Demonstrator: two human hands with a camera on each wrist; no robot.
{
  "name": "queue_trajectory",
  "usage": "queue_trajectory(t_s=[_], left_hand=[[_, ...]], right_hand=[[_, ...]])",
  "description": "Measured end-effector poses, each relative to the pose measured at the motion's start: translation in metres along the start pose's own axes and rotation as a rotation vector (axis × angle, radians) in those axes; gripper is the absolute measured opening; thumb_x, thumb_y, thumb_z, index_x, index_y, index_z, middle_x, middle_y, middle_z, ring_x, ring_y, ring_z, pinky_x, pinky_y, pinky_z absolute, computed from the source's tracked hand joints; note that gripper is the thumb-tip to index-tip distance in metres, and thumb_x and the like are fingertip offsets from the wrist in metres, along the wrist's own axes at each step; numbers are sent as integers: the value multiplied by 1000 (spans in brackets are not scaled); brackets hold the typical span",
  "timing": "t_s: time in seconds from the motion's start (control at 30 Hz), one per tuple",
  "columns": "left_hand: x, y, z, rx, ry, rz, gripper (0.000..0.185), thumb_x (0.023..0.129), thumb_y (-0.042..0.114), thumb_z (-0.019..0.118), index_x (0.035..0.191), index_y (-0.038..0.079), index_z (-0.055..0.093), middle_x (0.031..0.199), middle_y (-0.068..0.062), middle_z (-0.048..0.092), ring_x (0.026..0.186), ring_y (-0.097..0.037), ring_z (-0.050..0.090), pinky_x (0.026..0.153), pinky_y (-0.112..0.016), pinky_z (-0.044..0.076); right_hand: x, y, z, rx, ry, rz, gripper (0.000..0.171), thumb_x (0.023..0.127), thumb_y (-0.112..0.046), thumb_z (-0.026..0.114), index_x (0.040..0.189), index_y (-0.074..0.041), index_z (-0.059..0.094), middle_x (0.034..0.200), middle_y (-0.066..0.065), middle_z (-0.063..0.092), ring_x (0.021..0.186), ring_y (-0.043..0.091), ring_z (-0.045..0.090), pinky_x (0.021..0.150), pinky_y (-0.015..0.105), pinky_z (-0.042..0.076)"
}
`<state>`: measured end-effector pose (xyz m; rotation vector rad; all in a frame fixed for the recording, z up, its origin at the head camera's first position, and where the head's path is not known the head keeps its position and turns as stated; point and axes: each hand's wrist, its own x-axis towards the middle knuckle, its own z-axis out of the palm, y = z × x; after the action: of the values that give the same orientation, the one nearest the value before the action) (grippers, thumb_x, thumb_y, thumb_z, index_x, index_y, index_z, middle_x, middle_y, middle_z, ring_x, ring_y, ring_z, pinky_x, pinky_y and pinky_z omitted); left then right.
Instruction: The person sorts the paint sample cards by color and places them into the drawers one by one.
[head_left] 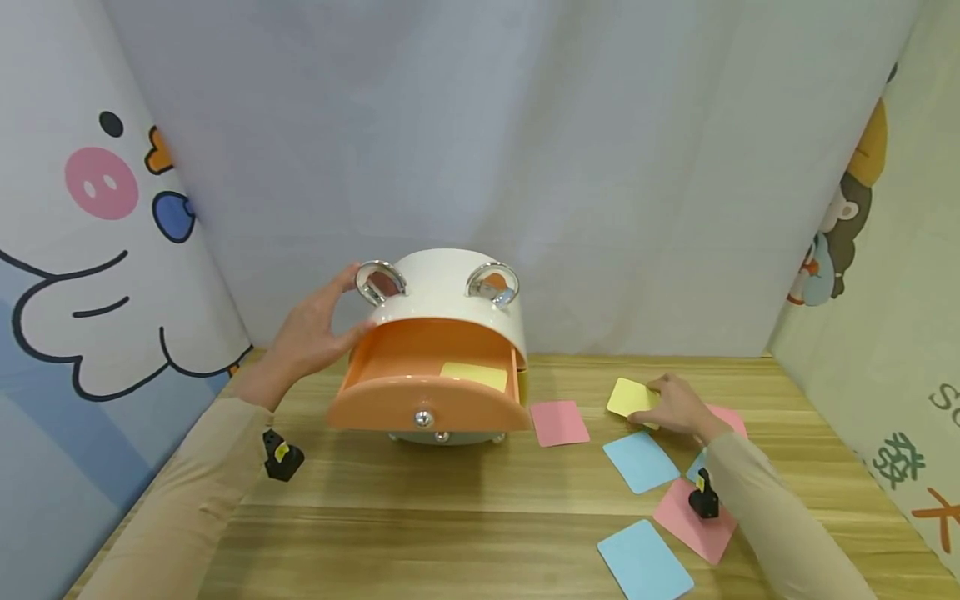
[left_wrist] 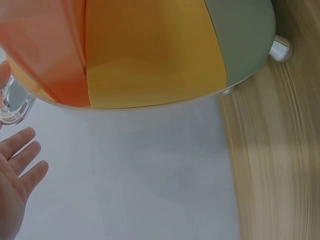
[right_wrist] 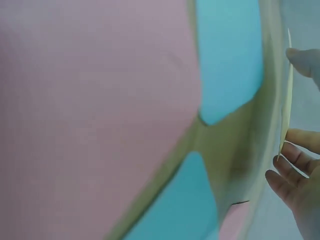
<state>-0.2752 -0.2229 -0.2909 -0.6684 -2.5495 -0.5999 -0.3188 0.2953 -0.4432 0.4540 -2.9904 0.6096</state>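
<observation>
A white frog-like storage box (head_left: 442, 287) with ring-shaped chrome eyes stands left of the middle in the head view. Its orange top drawer (head_left: 375, 406) is pulled out, with a yellow card (head_left: 483, 377) lying inside. My left hand (head_left: 309, 333) is at the box's upper left side, thumb by the front edge and the other fingers near the left eye; in the left wrist view, the fingers (left_wrist: 31, 179) are extended and loosely spread. On the right, my right hand (head_left: 678, 410) pinches another yellow card (head_left: 627, 397) between thumb and fingers. That card (right_wrist: 287, 107) appears edge-on in the right wrist view.
A pink card (head_left: 559, 423) lies beside the box. Blue cards (head_left: 642, 462) and pink cards (head_left: 693, 525) are spread around and below my right forearm on the wooden table (head_left: 360, 533). A grey curtain (head_left: 637, 183) rises behind, with printed panels on both sides.
</observation>
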Motion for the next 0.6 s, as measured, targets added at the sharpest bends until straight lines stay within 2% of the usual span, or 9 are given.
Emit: queue_trajectory(t_s=[0.2, 0.37, 0.47, 0.6], left_hand=[[0, -1, 0, -1, 7, 6, 76, 87, 35, 59, 145, 6, 19, 134, -22, 42, 124, -40, 36, 99, -57, 29], [1, 0, 0, 2, 16, 14, 77, 86, 36, 60, 145, 6, 20, 133, -22, 43, 124, -39, 37, 99, -56, 29], [0, 0, 0, 1, 13, 7, 77, 86, 35, 60, 145, 6, 20, 133, -22, 43, 123, -39, 37, 99, -56, 29], [0, 0, 1, 2, 6, 0, 77, 86, 36, 59, 145, 7, 19, 133, -22, 43, 123, -39, 37, 98, -56, 29]], right_hand=[[0, -13, -16, 18, -3, -48, 76, 72, -40, 72, 118, 17, 50, 114, 33, 46, 94, 41, 52, 78, 51, 45], [3, -32, -36, 56, 34, -113, 69, 72, -32, 74, 117, 15, 52, 107, 27, 48, 81, 29, 50, 67, 36, 45], [4, -46, -49, 80, 57, -165, 64, 70, -29, 74, 115, 13, 55, 103, 21, 48, 81, 27, 48, 65, 31, 41], [4, -70, -66, 78, 64, -229, 64, 70, -29, 74, 117, 11, 55, 106, 20, 48, 87, 29, 49, 69, 35, 43]])
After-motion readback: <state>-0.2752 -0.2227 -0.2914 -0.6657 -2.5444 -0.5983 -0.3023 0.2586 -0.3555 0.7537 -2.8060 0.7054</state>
